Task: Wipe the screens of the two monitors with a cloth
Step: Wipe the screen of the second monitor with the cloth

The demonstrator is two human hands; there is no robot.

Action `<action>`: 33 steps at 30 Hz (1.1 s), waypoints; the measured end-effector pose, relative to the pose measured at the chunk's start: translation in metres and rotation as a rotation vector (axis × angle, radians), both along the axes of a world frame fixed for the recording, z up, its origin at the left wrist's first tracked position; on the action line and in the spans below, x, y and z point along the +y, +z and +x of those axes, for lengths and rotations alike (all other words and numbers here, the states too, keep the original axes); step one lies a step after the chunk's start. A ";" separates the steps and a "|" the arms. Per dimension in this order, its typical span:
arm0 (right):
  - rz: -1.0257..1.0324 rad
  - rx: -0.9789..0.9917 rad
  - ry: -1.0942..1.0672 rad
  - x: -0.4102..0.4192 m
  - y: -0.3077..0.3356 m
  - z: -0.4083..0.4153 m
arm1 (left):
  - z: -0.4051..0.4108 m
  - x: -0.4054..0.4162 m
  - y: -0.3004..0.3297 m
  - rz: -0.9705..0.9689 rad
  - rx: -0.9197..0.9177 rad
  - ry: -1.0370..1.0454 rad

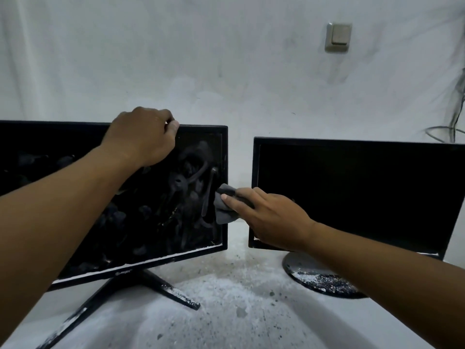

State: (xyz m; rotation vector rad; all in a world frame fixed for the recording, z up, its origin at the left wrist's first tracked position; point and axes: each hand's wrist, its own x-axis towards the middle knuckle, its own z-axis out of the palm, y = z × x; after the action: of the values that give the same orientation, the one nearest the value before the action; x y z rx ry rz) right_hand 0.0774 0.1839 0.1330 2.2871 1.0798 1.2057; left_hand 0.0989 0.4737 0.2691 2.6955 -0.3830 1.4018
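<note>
Grey soft cloth (222,206): crumpled, pressed against the lower right part of the left screen, at its right bezel; held in the grip of the right hand (271,217), fingers laid over it and thumb alongside, pinching the fabric.

Black flat-panel left monitor (176,197): upright on the bench, on a black V-shaped stand (141,288) flecked with white dust; screen dark, heavily smeared with greyish swirls and blotches, a curved wipe streak just beside the cloth. The left hand (143,137) grips its top edge, fingers curled over the frame.

Black flat-panel right monitor (364,195): just beside the first, on a round dark base (314,275) speckled white; screen dark, even, unsmeared.

White speckled bench (226,311): dusty.

Grubby white wall (201,59): carries a beige wall switch (338,37); dark cables (453,117) at far right.
</note>
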 end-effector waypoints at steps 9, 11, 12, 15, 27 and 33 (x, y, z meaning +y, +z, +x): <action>-0.001 -0.037 0.014 0.014 0.030 0.004 | 0.007 0.019 0.000 0.023 0.001 0.077; -0.002 -0.064 0.015 0.018 0.037 0.006 | 0.008 0.020 -0.002 0.052 -0.023 0.078; -0.004 -0.079 0.018 0.020 0.041 0.007 | 0.008 0.019 -0.004 0.072 -0.042 0.075; 0.002 -0.124 0.056 0.026 0.053 0.009 | 0.008 0.019 -0.006 0.110 -0.082 0.072; 0.088 -0.203 0.190 0.054 0.084 0.011 | 0.015 0.021 -0.011 0.129 -0.159 0.068; 0.082 -0.185 0.179 0.055 0.083 0.015 | 0.012 0.018 -0.015 0.123 -0.183 0.062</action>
State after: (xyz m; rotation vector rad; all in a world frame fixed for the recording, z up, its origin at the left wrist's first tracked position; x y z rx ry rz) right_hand 0.0920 0.2394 0.2157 2.1221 1.2058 1.5239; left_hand 0.1113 0.4922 0.2538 2.7031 -0.4152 1.7036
